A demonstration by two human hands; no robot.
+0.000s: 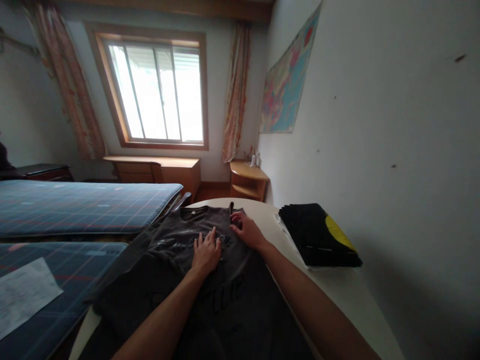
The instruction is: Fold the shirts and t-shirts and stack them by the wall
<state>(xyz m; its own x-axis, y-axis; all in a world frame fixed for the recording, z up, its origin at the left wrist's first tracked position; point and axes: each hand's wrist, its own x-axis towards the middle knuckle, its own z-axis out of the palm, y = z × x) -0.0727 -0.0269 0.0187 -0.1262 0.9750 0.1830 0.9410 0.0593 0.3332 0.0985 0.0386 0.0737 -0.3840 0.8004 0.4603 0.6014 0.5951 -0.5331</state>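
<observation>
A dark grey T-shirt [176, 285] with black lettering lies spread over a pale round-edged table [262, 206], its round collar and small neck label at the far side. My left hand [207, 252] rests flat on the chest print with its fingers spread. Over by the shirt's right shoulder, my right hand [245, 230] has bent fingers closed on the fabric, where a small fold stands up. The left side of the shirt droops over the table's edge, and my forearms cover part of the lower print.
On the table's right is a stack of folded black cloth [315, 235] with a yellow patch. Two plaid mattresses [86, 205] lie to the left, with a paper sheet [28, 295] on the nearer one. A wall [393, 125] borders the right side; wooden desks [180, 172] stand beyond.
</observation>
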